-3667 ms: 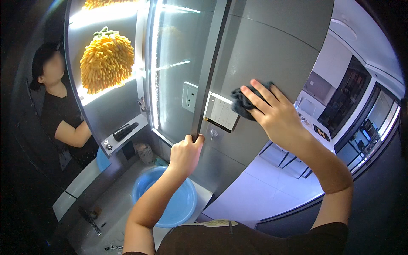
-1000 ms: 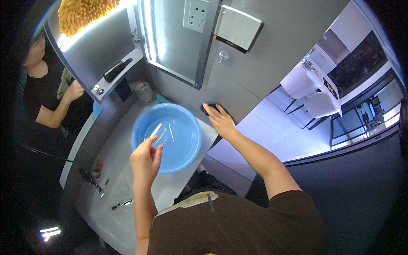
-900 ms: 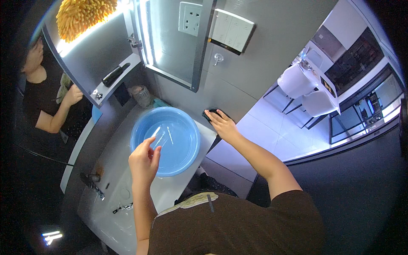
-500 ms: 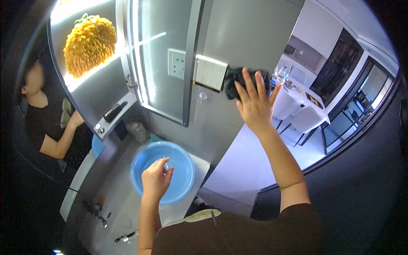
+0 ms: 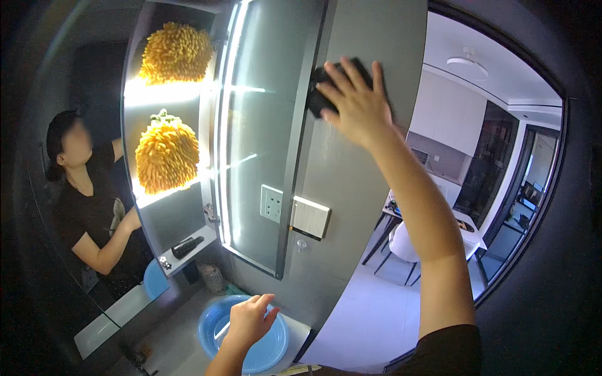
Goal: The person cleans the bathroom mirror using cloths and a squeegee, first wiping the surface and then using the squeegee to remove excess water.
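Far left of the switch (image 5: 310, 217) stands an open cabinet (image 5: 169, 216), with two yellow tufts (image 5: 167, 155) on its lit shelves and a black tube-like object (image 5: 187, 247) lying lower down. Nearer, just left of the switch, is a socket (image 5: 271, 203).

Below and left of the switch sits a blue basin (image 5: 276, 344). Over it is the left hand (image 5: 249, 319), fingers bent and thumb standing apart, with nothing seen between them; whether the hand touches the basin I cannot tell, though it looks raised above it.

Well above the switch, and a little to its right, the dark cloth (image 5: 315, 103) lies against the grey wall (image 5: 370, 175). The right hand (image 5: 362, 109) is flat over it, fingers spread wide, pressing it rather than closing around it. The cloth's left edge is by the dark frame; touching or not, I cannot say.

The cloth should be light, limp and hard to break; if damp, it may slide easily on so smooth a wall. Its middle, under palm and spread fingers, is the best place for pressing; a bunched fold pinched against the thumb would suit lifting.

Farther right of the switch, beyond the wall, are a chair (image 5: 403, 243) and a table (image 5: 473, 237).
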The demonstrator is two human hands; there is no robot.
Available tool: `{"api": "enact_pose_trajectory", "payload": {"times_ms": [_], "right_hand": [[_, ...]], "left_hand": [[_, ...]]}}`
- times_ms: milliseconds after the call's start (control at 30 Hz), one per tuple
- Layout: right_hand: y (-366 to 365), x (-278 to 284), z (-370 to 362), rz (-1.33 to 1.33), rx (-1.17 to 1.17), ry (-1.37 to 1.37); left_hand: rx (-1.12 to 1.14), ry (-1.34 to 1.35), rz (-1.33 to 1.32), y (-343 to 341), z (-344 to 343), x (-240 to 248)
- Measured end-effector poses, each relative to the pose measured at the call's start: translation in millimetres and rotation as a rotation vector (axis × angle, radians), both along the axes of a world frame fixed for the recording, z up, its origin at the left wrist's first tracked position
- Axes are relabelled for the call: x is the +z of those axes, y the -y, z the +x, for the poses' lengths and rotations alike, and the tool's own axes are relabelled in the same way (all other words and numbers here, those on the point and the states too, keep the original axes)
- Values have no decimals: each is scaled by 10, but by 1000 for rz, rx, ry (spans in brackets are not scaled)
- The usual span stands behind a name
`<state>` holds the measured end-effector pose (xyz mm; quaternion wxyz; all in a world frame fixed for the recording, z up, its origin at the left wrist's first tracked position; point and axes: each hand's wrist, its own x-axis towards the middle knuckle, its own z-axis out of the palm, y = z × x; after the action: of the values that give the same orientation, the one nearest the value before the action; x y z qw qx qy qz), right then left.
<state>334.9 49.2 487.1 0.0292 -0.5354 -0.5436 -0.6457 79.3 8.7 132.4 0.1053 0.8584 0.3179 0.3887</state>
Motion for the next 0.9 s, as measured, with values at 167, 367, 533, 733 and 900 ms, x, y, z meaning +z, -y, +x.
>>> {"api": "enact_pose_trajectory", "payload": {"times_ms": [167,367,533,733,900], "right_hand": [[-184,1030,-48,202,-122,-56],[87,1811,-237,185,-91,-342],[320,2047,98,441,-27,-421],[327,1520,308,413,69,-344],[358,422,547,323,123,-156]], "left_hand": [[38,4,5,-70,-31,76],[100,-9,-46,-161,-49,115],[79,-68,16,-244,70,74],[-32,-53,-55,-150,260,-39],[-124,-86,-47,8,391,-93]]}}
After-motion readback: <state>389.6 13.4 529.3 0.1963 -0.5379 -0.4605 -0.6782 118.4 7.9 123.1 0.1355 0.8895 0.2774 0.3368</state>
